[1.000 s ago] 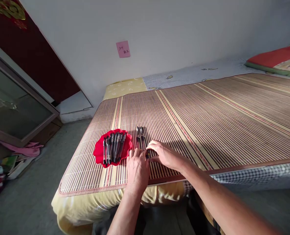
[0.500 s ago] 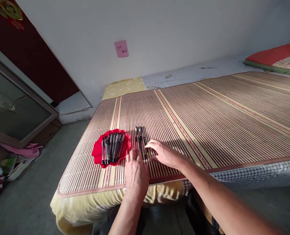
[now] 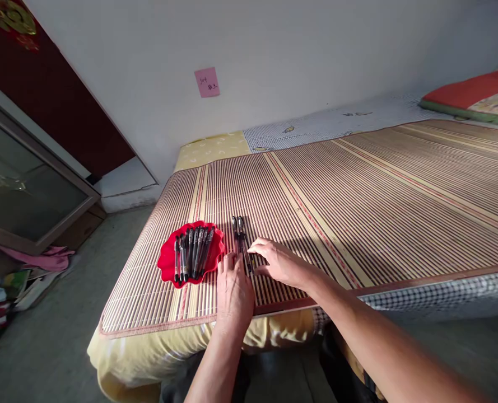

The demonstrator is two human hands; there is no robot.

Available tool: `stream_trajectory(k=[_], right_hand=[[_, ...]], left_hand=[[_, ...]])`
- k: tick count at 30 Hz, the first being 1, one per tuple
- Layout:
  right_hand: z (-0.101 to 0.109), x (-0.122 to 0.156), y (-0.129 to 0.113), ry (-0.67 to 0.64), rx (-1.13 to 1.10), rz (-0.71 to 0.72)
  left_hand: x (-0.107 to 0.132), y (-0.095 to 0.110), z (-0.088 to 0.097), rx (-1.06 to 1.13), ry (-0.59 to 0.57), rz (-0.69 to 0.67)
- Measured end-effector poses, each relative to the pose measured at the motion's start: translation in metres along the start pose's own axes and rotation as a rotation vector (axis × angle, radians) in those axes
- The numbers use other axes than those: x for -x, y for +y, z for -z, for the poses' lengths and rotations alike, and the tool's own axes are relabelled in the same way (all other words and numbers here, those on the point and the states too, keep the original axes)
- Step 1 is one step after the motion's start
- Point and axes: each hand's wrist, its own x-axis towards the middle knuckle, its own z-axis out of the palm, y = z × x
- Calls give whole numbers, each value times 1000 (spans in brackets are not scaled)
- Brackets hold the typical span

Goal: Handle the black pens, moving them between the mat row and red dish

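Several black pens (image 3: pixel 241 230) lie side by side on the striped bamboo mat, caps toward the wall. My left hand (image 3: pixel 235 291) rests palm down over their near left side, fingers stretched forward, and covers their lower ends. My right hand (image 3: pixel 277 262) curves in from the right, thumb and fingers apart, with the fingertips close to the rightmost pen; whether they touch it I cannot tell. Left of my left hand, a red scalloped plate (image 3: pixel 165 262) holds more black pens (image 3: pixel 196 252), laid roughly parallel.
The bamboo mat (image 3: pixel 316 190) covers a bed with a yellow sheet (image 3: pixel 164 347) hanging at its front edge. Folded red bedding (image 3: pixel 462 92) lies at the far right. A pink note (image 3: pixel 207 82) is stuck on the wall. At left stands a glass-panelled frame (image 3: pixel 30 173).
Hardly anything differs. Both hands keep their places around the pens, with only a slight shift of the fingers; the plate and its pens stay put.
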Motion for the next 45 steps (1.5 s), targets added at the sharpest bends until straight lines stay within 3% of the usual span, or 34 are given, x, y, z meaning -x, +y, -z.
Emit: stream_trajectory(k=[9, 37, 41, 45], right_hand=[[-2, -1, -3, 9, 12, 6], [7, 2, 2, -21, -57, 2], [7, 1, 5, -6, -74, -5], [10, 2, 4, 45, -77, -11]], left_hand=[[4, 6, 9, -65, -84, 20], [6, 9, 12, 51, -47, 40], [5, 8, 11, 65, -11, 10], [7, 20, 19, 207, 152, -116]])
